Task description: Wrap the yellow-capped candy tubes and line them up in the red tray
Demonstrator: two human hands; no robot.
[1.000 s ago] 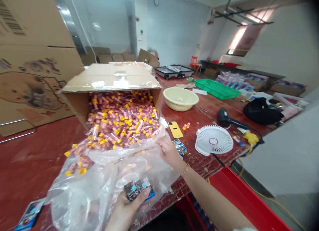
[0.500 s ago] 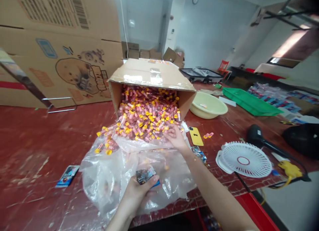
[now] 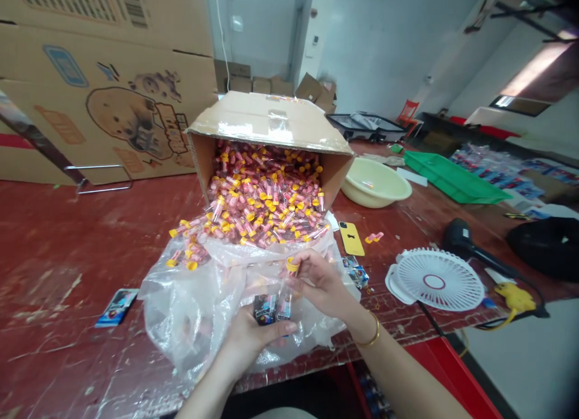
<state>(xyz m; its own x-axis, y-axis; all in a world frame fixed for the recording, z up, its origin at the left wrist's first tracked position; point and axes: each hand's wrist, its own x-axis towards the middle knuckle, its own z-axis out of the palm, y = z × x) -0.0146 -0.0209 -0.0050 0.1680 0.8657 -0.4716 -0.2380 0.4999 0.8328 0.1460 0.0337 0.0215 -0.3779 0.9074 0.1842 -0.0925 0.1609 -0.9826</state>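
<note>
My left hand is closed on a small dark-and-blue printed packet, thumb across its lower front. Just above and to the right, my right hand pinches a small clear tube with a yellow cap; its lower end is close to the packet, and I cannot tell whether they touch. Beyond both hands a cardboard box lies on its side, with a heap of pink-filled, yellow-capped tubes spilling from its open end. Under my hands spreads a clear plastic bag.
Left of the bag lies another packet. On the right are a yellow phone, more packets, a white fan, a cream basin and a green tray. A large carton stands at the left.
My right hand has come back from the heap toward me, now with a yellow-capped tube in its fingers. My left hand still holds the packet, turned more upright. The view has shifted slightly.
</note>
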